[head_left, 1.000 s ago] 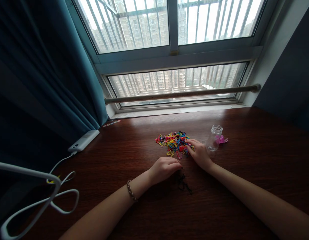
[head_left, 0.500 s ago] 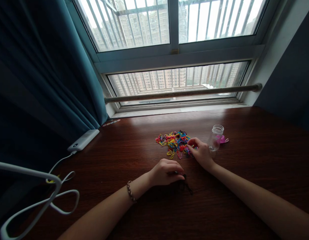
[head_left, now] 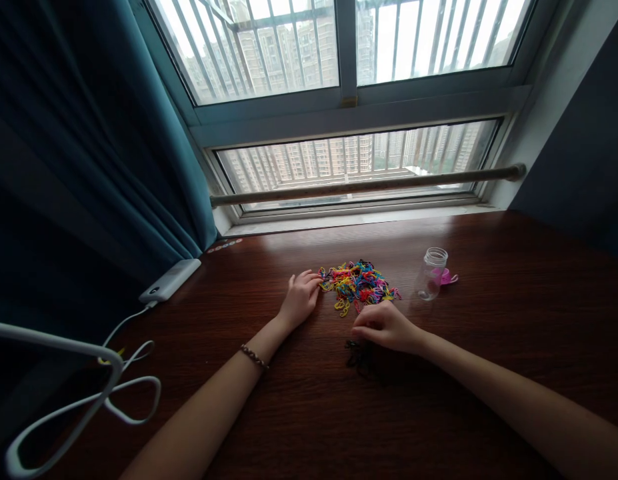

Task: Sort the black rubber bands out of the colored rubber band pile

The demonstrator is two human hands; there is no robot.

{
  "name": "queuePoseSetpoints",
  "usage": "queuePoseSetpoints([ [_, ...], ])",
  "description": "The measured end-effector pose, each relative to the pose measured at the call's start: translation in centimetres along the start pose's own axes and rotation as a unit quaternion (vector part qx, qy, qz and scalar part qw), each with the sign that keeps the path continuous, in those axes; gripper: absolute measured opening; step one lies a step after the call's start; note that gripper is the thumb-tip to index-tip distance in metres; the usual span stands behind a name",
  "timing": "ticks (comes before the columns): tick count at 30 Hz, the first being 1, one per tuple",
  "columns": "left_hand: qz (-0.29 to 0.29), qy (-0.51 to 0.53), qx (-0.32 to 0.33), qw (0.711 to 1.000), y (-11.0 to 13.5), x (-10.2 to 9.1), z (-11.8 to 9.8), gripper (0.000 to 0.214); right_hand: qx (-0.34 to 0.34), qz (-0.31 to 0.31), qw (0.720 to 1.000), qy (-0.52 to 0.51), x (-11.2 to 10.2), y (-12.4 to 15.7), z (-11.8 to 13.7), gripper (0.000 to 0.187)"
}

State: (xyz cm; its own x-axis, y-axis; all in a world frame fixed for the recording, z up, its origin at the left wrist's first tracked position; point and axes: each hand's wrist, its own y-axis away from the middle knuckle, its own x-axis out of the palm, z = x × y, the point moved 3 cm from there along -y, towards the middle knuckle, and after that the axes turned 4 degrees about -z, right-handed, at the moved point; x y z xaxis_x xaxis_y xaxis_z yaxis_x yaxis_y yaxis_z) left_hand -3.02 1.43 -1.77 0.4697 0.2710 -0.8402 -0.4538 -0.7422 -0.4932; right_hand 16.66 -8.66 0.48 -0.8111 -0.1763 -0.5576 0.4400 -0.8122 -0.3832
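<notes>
**Grips at the band pile: left loose, right narrow**

Left grip first: from my remote seat I see the left hand point(head_left: 299, 298) lying low on the tabletop point(head_left: 493, 320). Its fingers are loosely spread and their tips touch the left edge of the pile of coloured rubber bands point(head_left: 359, 283). It closes on nothing. A beaded bracelet point(head_left: 253, 357) sits on that wrist.

The right hand point(head_left: 383, 327) is just in front of the pile, on the near side. Its grip is narrow, with the fingers curled and the tips drawn together toward the left. Just below those tips lies a small clump of dark bands point(head_left: 357, 355) on the wood. I cannot tell whether a band is pinched between the fingers.

The coloured pile lies mid-tabletop, between the two hands and the window point(head_left: 349, 160). To its right, apart from it, is a clear jar point(head_left: 431, 275) with no lid on, and a pink lid point(head_left: 447, 277) lies just behind it.

At far left, a white power bank point(head_left: 169, 281) rests beside the teal curtain point(head_left: 113, 153), and a white cable point(head_left: 123, 321) trails from it.
</notes>
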Motion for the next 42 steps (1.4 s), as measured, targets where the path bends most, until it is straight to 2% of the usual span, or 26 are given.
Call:
queuePoseSetpoints([
  [3, 0.019, -0.016, -0.001, 1.000, 0.3, 0.4, -0.2, 0.030, 0.025, -0.104, 0.993, 0.055, -0.8, -0.1, -0.9, 0.024],
  [6, 0.024, -0.027, -0.002, 0.999, 0.3, 0.6, 0.0, 0.032, 0.065, -0.205, 0.970, 0.113, -1.9, -0.1, -2.0, 0.023],
  [9, 0.021, -0.036, 0.003, 0.999, 0.2, 0.7, 0.1, 0.032, 0.126, -0.243, 0.950, 0.148, -2.8, 0.0, -3.3, 0.026],
  [13, 0.017, -0.042, 0.019, 0.999, 0.1, 0.4, -0.1, 0.031, 0.156, -0.242, 0.943, 0.165, -3.3, 0.0, -4.6, 0.028],
  [19, -0.006, -0.034, 0.042, 0.999, 0.1, 0.2, -0.5, 0.028, 0.100, -0.274, 0.946, 0.139, -3.4, -0.2, -5.2, 0.023],
  [25, -0.051, -0.002, 0.049, 0.997, 0.1, 0.1, -0.4, 0.029, 0.086, -0.300, 0.935, 0.167, -3.8, -0.1, -5.1, 0.021],
  [28, -0.091, 0.040, 0.040, 0.994, 0.1, -0.3, -0.5, 0.027, 0.063, -0.271, 0.938, 0.207, -3.6, -0.2, -4.7, 0.013],
  [33, -0.143, 0.108, 0.014, 0.984, 0.4, -1.0, -1.3, 0.005, 0.065, -0.219, 0.939, 0.258, -3.0, 0.0, -4.3, 0.013],
  [38, -0.129, 0.139, 0.069, 0.979, 0.8, -0.9, -2.4, 0.005, 0.121, -0.216, 0.917, 0.313, -2.7, 0.3, -4.0, 0.015],
  [42, -0.110, 0.151, 0.109, 0.976, 1.0, -0.8, -3.1, 0.006, 0.113, -0.189, 0.928, 0.301, -2.4, 0.2, -4.0, 0.013],
])
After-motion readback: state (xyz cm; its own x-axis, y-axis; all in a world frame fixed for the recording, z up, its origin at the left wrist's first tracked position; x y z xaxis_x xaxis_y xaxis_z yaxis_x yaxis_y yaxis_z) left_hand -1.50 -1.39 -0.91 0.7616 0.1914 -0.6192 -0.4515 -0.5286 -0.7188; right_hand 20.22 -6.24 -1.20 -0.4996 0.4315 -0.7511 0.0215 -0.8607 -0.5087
